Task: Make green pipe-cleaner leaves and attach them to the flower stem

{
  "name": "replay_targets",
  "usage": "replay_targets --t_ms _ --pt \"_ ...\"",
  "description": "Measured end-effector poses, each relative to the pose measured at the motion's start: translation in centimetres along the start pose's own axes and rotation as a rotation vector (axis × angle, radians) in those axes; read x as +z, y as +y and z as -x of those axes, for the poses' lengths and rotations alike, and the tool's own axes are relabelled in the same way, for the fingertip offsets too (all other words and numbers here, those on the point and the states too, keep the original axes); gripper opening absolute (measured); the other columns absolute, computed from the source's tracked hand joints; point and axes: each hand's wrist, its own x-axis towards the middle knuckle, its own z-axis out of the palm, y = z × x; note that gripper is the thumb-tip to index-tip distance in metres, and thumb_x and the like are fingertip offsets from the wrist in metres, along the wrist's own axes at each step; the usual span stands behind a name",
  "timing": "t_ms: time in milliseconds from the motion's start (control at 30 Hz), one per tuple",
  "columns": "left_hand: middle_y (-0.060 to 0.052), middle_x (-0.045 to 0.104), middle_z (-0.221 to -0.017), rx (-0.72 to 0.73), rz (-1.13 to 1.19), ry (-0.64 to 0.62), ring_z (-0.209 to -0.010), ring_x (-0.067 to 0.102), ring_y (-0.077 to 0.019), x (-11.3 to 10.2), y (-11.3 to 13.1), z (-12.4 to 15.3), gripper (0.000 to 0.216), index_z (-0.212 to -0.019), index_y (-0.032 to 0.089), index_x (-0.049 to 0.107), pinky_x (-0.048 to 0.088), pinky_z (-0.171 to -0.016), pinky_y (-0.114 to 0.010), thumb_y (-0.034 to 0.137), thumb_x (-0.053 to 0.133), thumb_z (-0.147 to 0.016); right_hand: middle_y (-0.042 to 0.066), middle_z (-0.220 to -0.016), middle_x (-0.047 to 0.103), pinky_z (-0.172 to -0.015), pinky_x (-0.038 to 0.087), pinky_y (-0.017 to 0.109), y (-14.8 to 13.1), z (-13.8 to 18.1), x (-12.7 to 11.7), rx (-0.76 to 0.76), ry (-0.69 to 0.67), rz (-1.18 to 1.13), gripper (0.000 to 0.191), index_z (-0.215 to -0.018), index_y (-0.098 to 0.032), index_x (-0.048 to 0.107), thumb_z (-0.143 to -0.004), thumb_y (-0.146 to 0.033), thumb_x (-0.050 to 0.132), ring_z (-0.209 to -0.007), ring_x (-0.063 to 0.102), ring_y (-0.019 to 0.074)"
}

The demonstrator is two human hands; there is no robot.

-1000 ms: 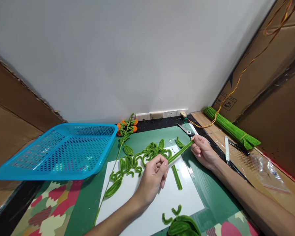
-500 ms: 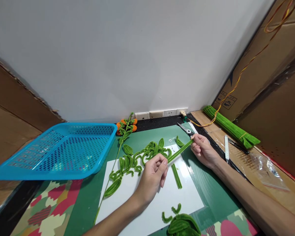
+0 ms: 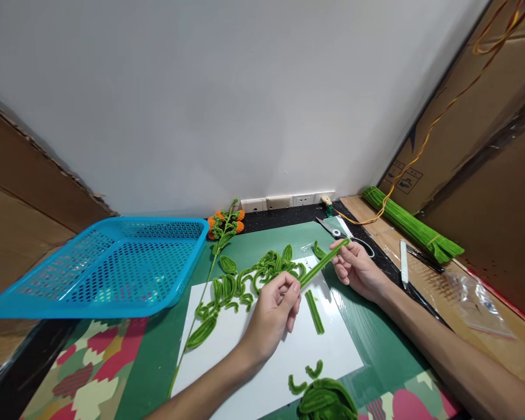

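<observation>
Between my two hands stretches a strip of green pipe cleaners (image 3: 321, 266), slanting up to the right. My left hand (image 3: 276, 309) is closed on its lower end. Near the upper end, my right hand (image 3: 354, 265) pinches it with thumb and fingers, a short tip showing past them. Below the strip, a short green pipe-cleaner piece (image 3: 315, 312) lies on the white sheet (image 3: 262, 373). Curled green pieces and leaf shapes (image 3: 266, 265) are heaped beyond my left hand. Scissors (image 3: 336, 233) lie just behind my right hand. A coiled green bundle (image 3: 326, 402) sits at the near edge.
A blue plastic basket (image 3: 157, 303) stands at the left. A stem with orange flowers (image 3: 221, 245) lies beside it. On the right are a bundle of green pipe cleaners (image 3: 413, 224), a white-handled tool (image 3: 403, 262) and a clear plastic bag (image 3: 476, 303). Cardboard (image 3: 485, 163) walls the right side.
My right hand has slid slightly left and down along the strip, so its upper tip now shows beyond the fingers. My left hand has barely moved.
</observation>
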Motion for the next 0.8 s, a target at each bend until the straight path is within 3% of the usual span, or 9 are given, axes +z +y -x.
replay_targets --t_ms 200,567,800 --pt "0.008 0.053 -0.065 0.002 -0.005 0.019 -0.043 0.044 -0.0030 0.05 0.45 0.12 0.038 -0.087 0.020 0.051 0.024 -0.039 -0.015 0.052 0.057 -0.108 -0.004 -0.069 0.067 -0.040 0.047 0.011 -0.56 -0.51 -0.63 -0.066 0.101 -0.035 0.041 -0.095 -0.018 0.077 -0.074 -0.045 0.099 -0.046 0.052 0.0033" --pt "0.008 0.053 -0.064 0.000 0.005 0.025 -0.041 0.042 -0.0032 0.09 0.15 -0.01 0.037 -0.096 0.019 0.059 0.025 -0.040 -0.016 0.054 0.058 -0.106 -0.005 -0.064 0.064 -0.038 0.046 0.011 -0.45 -0.60 -0.63 -0.049 0.143 -0.038 0.043 -0.087 -0.019 0.076 -0.067 -0.046 0.103 -0.045 0.051 0.0035" --pt "0.005 0.060 -0.071 -0.028 0.028 0.052 -0.045 0.048 -0.0059 -0.07 0.34 0.18 0.044 -0.122 0.016 0.061 0.028 -0.040 -0.019 0.057 0.053 -0.108 -0.006 -0.067 0.063 -0.039 0.046 0.011 -0.44 -0.80 -0.87 -0.055 0.165 -0.028 0.044 -0.090 -0.019 0.075 -0.068 -0.046 0.102 -0.045 0.051 0.0029"
